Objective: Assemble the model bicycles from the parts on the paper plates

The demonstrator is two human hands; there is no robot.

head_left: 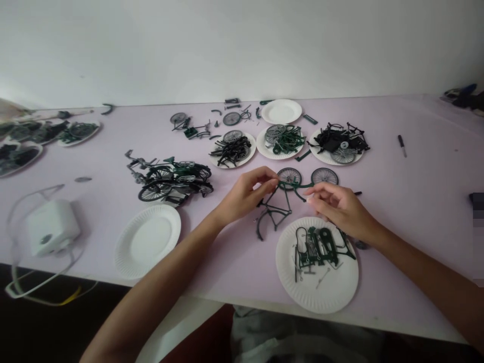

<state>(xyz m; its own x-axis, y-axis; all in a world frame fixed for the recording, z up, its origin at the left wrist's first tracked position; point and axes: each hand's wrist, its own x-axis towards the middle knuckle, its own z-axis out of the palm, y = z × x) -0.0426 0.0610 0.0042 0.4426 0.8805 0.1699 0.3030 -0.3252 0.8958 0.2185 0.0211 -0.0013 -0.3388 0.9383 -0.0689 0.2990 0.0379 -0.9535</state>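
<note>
A thin dark green toy bicycle frame (278, 207), with a curved mudguard (259, 229) at its lower end, is between my hands and the table. My left hand (251, 194) is closed, thumb and forefinger pinched on the frame's far end. My right hand (338, 207) is closed too, its fingertips pinching the end of a thin curved green part (300, 194) beside the frame. Whether that part joins the frame is too small to tell. Behind the fingers lie two spoked wheels, one on the left (289, 177) and one on the right (324, 176).
Close to my body, a paper plate (317, 297) carries small green parts. Assembled toy bicycles (174, 179) stand left, behind a bare paper plate (147, 242). Several plates of parts line the back. A screwdriver (402, 145) lies right; a white corded box (53, 227) sits left.
</note>
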